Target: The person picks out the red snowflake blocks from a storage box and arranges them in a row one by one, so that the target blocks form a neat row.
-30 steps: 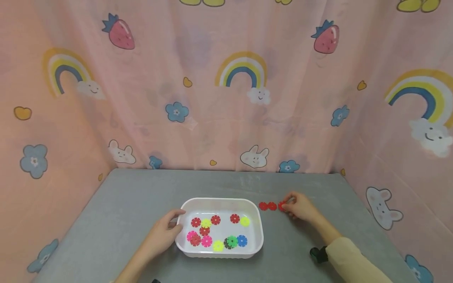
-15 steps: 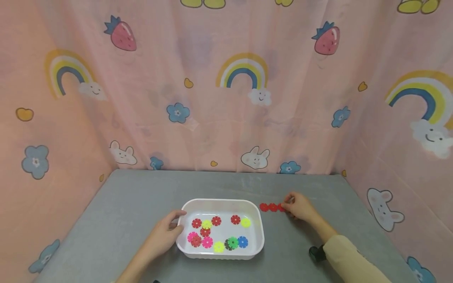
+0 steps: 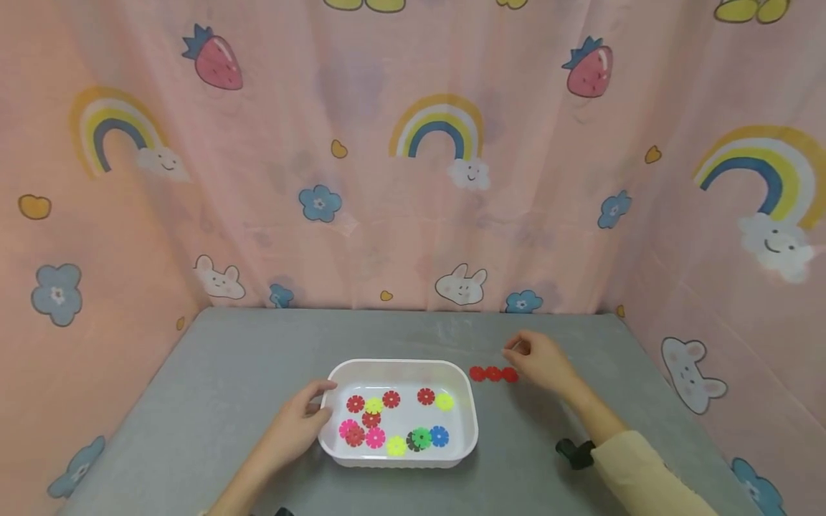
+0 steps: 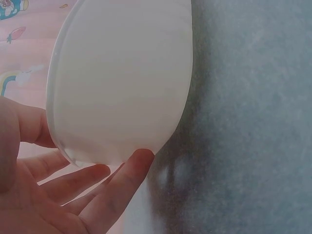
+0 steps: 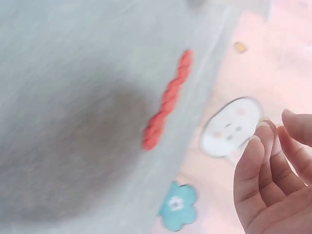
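A white plastic tray [image 3: 398, 461] stands on the table, holding several flower-shaped snowflake discs in red, yellow, pink, green and blue. My left hand [image 3: 302, 423] holds the tray's left end; in the left wrist view, the fingers [image 4: 114, 187] lie against its wall and corner. Three red snowflake discs [image 3: 493, 373] lie in a row on the table, right of the tray; in the right wrist view, the red row [image 5: 168, 101] is blurred. My right hand [image 3: 543, 364] hovers just right of and above the row, its fingers loosely curled with nothing between them.
A grey table [image 3: 258, 344] is enclosed by a pink curtain [image 3: 374, 244] printed with rainbows, strawberries and rabbits. By the right sleeve [image 3: 645, 473] is a black device [image 3: 574, 454], worn at the wrist.
The right hand brought a third red disc leftward against the other two, then let go and rose. The left hand has stayed on the tray.
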`<state>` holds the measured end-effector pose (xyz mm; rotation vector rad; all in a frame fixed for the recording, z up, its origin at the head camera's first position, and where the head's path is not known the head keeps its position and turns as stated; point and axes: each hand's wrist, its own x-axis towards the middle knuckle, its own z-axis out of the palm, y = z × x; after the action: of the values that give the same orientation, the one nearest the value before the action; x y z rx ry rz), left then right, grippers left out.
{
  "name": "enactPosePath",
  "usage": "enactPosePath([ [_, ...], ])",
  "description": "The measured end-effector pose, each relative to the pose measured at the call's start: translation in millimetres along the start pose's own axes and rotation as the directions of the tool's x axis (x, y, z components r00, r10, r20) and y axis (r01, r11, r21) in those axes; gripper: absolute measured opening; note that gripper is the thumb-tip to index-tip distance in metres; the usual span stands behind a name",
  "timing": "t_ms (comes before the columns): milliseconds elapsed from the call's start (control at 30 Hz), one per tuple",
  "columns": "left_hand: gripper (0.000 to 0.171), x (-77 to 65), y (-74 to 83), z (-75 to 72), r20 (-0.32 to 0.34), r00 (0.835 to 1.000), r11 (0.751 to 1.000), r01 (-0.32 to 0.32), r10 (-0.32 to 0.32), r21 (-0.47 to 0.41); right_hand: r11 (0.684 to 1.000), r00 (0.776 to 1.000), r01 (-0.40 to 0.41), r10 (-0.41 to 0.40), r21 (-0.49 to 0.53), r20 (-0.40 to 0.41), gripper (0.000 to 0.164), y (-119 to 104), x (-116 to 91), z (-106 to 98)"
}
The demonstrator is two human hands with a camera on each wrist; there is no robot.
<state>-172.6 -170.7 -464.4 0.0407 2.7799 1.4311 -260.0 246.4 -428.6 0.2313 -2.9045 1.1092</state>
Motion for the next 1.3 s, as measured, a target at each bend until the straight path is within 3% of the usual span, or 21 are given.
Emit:
enactPosePath([
  [400, 0.036, 2.7, 0.1, 0.0, 0.000, 1.000, 1.000, 0.010, -0.010, 0.011, 0.999, 0.997, 0.052, -0.052, 0.008, -0.049, 0.019, -56, -16, 12],
  [933, 0.037, 0.8, -3.4, 1.4, -0.010, 1.000, 1.000, 0.006, -0.006, 0.016, 0.989, 0.984, 0.149, -0.147, -0.021, 0.100, 0.018, -99, -23, 64],
  [1300, 0.036, 0.0, -0.7, 2.5, -0.011, 1.000, 1.000, 0.003, -0.003, 0.015, 0.998, 0.974, 0.070, -0.069, 0.002, 0.214, 0.027, -107, -19, 97],
])
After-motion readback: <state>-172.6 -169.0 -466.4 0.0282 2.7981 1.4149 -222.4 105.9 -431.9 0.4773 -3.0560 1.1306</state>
